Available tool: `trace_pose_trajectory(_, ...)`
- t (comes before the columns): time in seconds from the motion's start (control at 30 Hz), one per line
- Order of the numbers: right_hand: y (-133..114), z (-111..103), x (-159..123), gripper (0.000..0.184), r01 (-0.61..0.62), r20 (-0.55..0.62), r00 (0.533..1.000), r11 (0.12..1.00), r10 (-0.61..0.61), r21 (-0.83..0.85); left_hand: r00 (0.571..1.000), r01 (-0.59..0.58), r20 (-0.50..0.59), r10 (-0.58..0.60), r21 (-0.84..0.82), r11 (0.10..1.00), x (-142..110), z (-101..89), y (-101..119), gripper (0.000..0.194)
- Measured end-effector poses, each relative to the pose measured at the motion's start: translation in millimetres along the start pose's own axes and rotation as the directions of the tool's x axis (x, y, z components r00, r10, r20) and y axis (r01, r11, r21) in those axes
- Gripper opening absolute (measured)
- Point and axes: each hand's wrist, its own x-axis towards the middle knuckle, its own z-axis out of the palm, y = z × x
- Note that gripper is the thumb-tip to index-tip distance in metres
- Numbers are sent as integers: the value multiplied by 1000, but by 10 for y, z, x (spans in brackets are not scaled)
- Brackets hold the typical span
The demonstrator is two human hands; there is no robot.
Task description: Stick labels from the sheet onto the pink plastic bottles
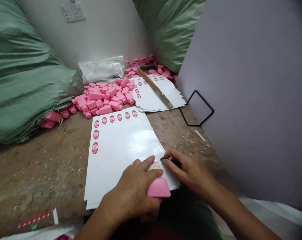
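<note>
My left hand (133, 191) is wrapped round a small pink plastic bottle (159, 187) and holds it down on the near right corner of a white sticker sheet (121, 150). A sticker shows under my left thumb on the bottle's face. My right hand (188, 170) pinches a thin dark tool (169, 161) beside the bottle, its tip touching the sticker's edge. The sheet still carries a row of round pink stickers (116, 118) along its far edge and three more down its left side.
A heap of pink bottles (103, 98) lies behind the sheet. A second stack of sticker sheets (156, 95) has a wooden stick (154, 88) across it. Green woven sacks (21, 73) stand left and at the back, a grey board (253, 93) on a black wire stand (198, 111) to the right.
</note>
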Motion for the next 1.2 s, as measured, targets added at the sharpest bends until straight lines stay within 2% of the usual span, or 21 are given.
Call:
trace_pose_trajectory(0.1,15,18,6,18,101,-51,993,986,-109,-135,999,18,-34,-22,-122,992,-22,-30,-43,61)
trace_pose_trajectory(0.17,29,37,23,16,159,-64,983,970,-173,-185,989,77,-93,-112,-314,946,-13,-66,-70,50)
trace_pose_trajectory(0.23,49,52,42,14,204,-69,972,956,-223,-210,962,119,-141,-233,-553,825,26,-97,-89,39)
trace_pose_trajectory(0.3,74,58,56,12,239,-60,965,948,-257,-209,935,85,-165,-314,-756,649,92,-104,-100,35)
trace_pose_trajectory(0.37,95,64,64,11,267,-45,959,944,-280,-195,911,27,-169,-376,-886,464,162,-82,-110,35)
trace_pose_trajectory(0.47,106,98,72,12,284,-60,952,937,-302,-204,893,-12,-127,-432,-965,260,225,-29,-136,39)
trace_pose_trajectory(0.57,85,156,91,17,272,-102,948,932,-303,-240,894,-50,-119,-432,-984,169,226,7,-176,42)
trace_pose_trajectory(0.67,46,165,101,21,204,-107,968,961,-226,-189,890,-91,-131,-436,-990,112,214,18,-210,42)
trace_pose_trajectory(0.77,28,74,65,29,56,-50,997,991,-50,121,883,-109,-145,-446,-988,106,216,25,-230,41)
trace_pose_trajectory(0.83,39,-14,23,34,-36,-21,999,929,47,369,883,-106,-154,-443,-986,130,220,30,-232,41)
trace_pose_trajectory(0.9,62,-76,-9,34,-54,-32,996,884,78,464,883,-99,-156,-442,-984,150,220,31,-225,41)
trace_pose_trajectory(0.97,85,-85,-13,29,-5,-55,998,933,27,360,877,-93,-153,-456,-984,153,214,27,-210,42)
trace_pose_trajectory(1.03,101,-45,11,22,73,-56,996,986,-65,148,869,-86,-149,-472,-984,154,209,20,-194,42)
trace_pose_trajectory(1.1,108,14,51,17,144,-70,987,989,-146,-41,869,-80,-150,-471,-983,166,209,13,-183,40)
trace_pose_trajectory(1.2,110,80,98,15,209,-94,968,957,-231,-201,878,-69,-147,-455,-980,185,215,10,-183,39)
